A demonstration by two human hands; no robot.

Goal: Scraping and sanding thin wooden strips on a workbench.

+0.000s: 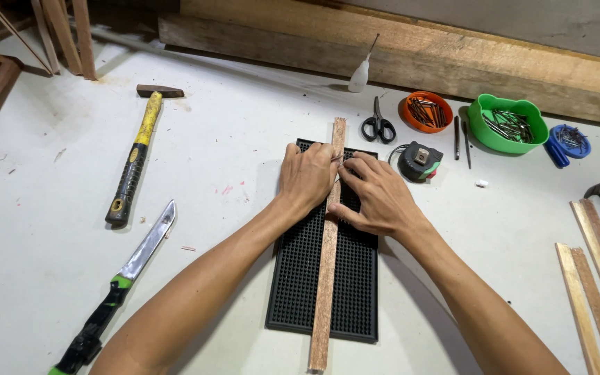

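A long narrow wooden strip [325, 292] lies lengthwise on a black ribbed rubber mat [296, 278] on the white table. My left hand [305, 175] rests on the strip's upper part from the left, fingers curled against it. My right hand [376, 194] presses on it from the right, thumb along the strip's edge. The fingertips of both hands meet near a small thin object on the strip; what it is cannot be made out.
A yellow-handled hammer [135, 156] and a green-handled blade [116, 288] lie at left. Scissors [378, 125], a tape measure [420, 161], orange [425, 111], green [507, 125] and blue [569, 141] nail tubs, a glue bottle [359, 75] sit behind. Wood strips [595, 285] lie at right.
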